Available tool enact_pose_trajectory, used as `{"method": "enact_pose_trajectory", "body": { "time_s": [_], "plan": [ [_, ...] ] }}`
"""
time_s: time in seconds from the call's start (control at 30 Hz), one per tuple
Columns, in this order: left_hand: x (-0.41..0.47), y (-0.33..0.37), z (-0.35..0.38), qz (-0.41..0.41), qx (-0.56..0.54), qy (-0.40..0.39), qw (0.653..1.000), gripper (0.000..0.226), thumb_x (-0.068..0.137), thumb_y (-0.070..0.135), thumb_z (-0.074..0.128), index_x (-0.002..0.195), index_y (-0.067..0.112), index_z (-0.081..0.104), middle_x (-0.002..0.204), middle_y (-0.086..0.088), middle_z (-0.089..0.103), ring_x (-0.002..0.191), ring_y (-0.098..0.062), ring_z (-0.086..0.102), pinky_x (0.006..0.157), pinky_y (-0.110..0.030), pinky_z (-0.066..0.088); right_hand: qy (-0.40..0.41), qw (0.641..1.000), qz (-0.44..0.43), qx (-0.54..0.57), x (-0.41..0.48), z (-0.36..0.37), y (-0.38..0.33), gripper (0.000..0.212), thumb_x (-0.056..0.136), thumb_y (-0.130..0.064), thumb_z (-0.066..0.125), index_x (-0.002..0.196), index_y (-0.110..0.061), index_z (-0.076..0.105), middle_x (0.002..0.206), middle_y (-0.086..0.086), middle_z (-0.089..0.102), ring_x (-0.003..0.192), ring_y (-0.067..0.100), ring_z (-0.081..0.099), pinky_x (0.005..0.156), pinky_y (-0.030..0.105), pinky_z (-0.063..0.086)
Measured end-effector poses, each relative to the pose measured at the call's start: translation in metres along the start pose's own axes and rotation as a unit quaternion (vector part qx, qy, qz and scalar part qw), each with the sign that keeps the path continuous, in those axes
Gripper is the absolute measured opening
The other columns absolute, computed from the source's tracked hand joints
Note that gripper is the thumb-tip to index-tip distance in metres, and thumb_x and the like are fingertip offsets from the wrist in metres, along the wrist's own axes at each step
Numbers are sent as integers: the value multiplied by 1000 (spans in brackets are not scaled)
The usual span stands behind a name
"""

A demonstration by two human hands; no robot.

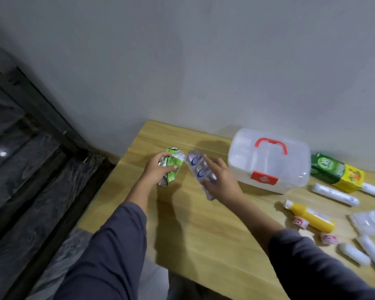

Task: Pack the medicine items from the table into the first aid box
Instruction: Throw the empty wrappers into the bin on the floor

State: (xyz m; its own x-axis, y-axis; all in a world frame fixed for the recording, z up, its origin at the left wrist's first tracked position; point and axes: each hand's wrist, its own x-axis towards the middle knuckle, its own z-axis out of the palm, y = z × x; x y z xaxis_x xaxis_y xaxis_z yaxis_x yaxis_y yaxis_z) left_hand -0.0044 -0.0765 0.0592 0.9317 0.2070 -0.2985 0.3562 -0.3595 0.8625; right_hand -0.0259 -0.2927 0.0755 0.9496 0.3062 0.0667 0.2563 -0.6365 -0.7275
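Both closed: left hand (155,172) green packet (173,164), right hand (222,180) blister strip (200,172).

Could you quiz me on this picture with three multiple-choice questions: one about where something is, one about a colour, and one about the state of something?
1. Where does the first aid box stand on the table?
A. At the far side near the wall, to the right of both hands
B. On the floor
C. Between the two hands

2. What colour is the box's handle?
A. Blue
B. Red
C. Black

3. What are the hands doing?
A. Both are empty
B. Only one holds something
C. Each holds a pack

Answers:
1 A, the box sits by the wall, beyond and right of the hands.
2 B, the handle and the latch are red.
3 C, the left hand grips a green foil pack, and the right hand holds a clear blister strip.
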Motion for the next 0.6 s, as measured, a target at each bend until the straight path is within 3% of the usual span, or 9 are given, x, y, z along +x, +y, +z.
{"method": "enact_pose_trajectory", "body": {
  "time_s": [0.1, 0.2, 0.27, 0.37, 0.5, 0.6],
  "plan": [
    [-2, 50, 26, 57, -41, 2, 998, 41, 77, 2, 77, 112, 19, 63, 130, -15, 58, 119, -27, 55, 85, -23, 51, 88, 996, 26, -11, 5, -58, 5, 66, 80, -8, 61, 141, -17, 37, 138, 4, 41, 112, 23, 55, 83, 28, 46],
    [-8, 102, 64, 113, -68, -17, 991, 45, 79, -3, 73, 121, 9, 63, 120, -11, 59, 106, -19, 54, 63, -2, 45, 177, 983, 53, -6, -5, -117, 19, 68, 78, -6, 63, 140, -17, 37, 137, 6, 42, 114, 22, 53, 81, 23, 42],
    [-17, 136, 97, 153, -79, -48, 984, 45, 80, -2, 73, 122, 7, 63, 116, -7, 59, 106, -18, 55, 69, -1, 43, 224, 972, 71, -4, -23, -159, 33, 71, 77, -3, 65, 141, -15, 36, 136, 8, 42, 113, 25, 54, 85, 31, 49],
    [-32, 184, 160, 187, -88, -118, 971, 42, 80, 3, 75, 118, 16, 64, 117, -5, 61, 111, -23, 58, 85, -21, 51, 293, 950, 108, -8, -67, -219, 59, 74, 75, 1, 64, 141, -12, 34, 135, 11, 41, 112, 29, 54, 86, 45, 52],
    [-74, 235, 258, 240, -78, -228, 941, 47, 79, 8, 77, 123, 16, 63, 128, -10, 62, 119, -29, 58, 97, -42, 51, 383, 902, 193, -47, -148, -282, 95, 75, 74, -1, 64, 142, -11, 33, 134, 9, 43, 112, 25, 54, 87, 33, 46],
    [-116, 257, 328, 250, -68, -312, 914, 53, 80, 4, 74, 130, 12, 58, 135, -12, 57, 123, -29, 55, 99, -39, 48, 437, 860, 256, -62, -214, -309, 121, 73, 75, -2, 63, 142, -10, 34, 134, 9, 43, 114, 25, 53, 84, 24, 40]
  ]
}}
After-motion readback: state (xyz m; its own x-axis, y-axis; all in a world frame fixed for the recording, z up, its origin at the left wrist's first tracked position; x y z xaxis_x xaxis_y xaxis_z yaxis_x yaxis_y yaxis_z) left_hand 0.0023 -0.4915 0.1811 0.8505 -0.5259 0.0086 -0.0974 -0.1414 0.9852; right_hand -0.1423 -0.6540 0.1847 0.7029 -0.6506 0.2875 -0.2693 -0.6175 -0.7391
